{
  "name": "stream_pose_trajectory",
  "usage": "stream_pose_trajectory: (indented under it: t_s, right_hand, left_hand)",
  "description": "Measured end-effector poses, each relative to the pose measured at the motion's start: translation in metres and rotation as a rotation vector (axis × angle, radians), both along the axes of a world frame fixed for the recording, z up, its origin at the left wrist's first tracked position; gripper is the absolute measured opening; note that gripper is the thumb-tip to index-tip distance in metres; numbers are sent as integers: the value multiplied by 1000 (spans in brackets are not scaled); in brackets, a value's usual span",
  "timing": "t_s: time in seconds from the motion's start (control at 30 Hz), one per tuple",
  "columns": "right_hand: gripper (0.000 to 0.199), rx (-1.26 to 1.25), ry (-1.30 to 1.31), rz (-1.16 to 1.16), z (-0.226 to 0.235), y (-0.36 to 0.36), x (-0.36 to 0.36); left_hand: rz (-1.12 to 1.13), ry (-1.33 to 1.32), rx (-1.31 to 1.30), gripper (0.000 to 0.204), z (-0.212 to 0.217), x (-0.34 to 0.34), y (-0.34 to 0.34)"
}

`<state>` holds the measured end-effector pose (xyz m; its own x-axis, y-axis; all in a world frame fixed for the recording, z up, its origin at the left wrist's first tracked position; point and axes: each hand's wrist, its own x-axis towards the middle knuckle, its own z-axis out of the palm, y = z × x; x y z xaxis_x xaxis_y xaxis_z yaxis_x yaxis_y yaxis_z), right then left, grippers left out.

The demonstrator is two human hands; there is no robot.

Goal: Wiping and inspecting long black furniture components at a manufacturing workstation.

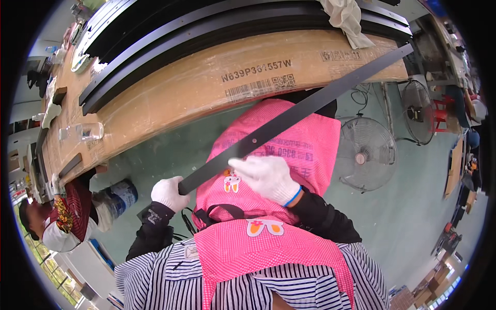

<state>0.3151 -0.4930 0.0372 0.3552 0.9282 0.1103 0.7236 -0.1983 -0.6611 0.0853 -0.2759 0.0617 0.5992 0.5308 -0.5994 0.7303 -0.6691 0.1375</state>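
Note:
A long dark grey metal strip [289,118] with small holes runs diagonally from near my lap up to the far right, its far end over the table's edge. My left hand [169,195], in a white glove, is closed around the strip's near left end. Beside the strip's lower edge is my right hand [269,176], also white-gloved with a blue cuff. Its fingers stretch toward the strip, slightly blurred, and I cannot tell whether they touch it. Below both hands is my pink checked apron [268,235] with a rabbit patch.
Ahead stands a table covered with brown cardboard [181,95], bearing several long dark strips [206,39] and a crumpled pale cloth [345,20]. A clear plastic jar [82,132] is on its left. Floor fans [364,155] stand at right. Another person [67,217] is at left.

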Motion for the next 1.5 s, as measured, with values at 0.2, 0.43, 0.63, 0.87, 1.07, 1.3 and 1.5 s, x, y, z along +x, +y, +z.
stream_pose_trajectory:
  t_s: [0.2,0.43,0.63,0.87,1.07,1.3,1.5]
  right_hand:
    - [20,302,70,-641,-7,-27,106]
    - [24,107,-32,-267,-4,-17,36]
    - [24,296,74,-499,-25,-26,76]
    - [25,160,-45,-638,-9,-31,92]
    - [26,190,43,-504,-12,-33,61]
    - [26,-109,-33,-425,2,-35,46]
    - [25,284,-54,-581,-17,-42,83]
  left_hand:
    - [63,-11,-25,24,6,16,-9]
    - [44,72,-67,33,0,21,-10]
    - [45,89,-62,35,-2,20,-11]
    - [43,80,-77,33,9,21,-17]
    - [39,48,-74,32,11,24,-20]
    - [48,84,-87,33,5,19,-20]
    - [41,92,-90,35,5,24,-22]
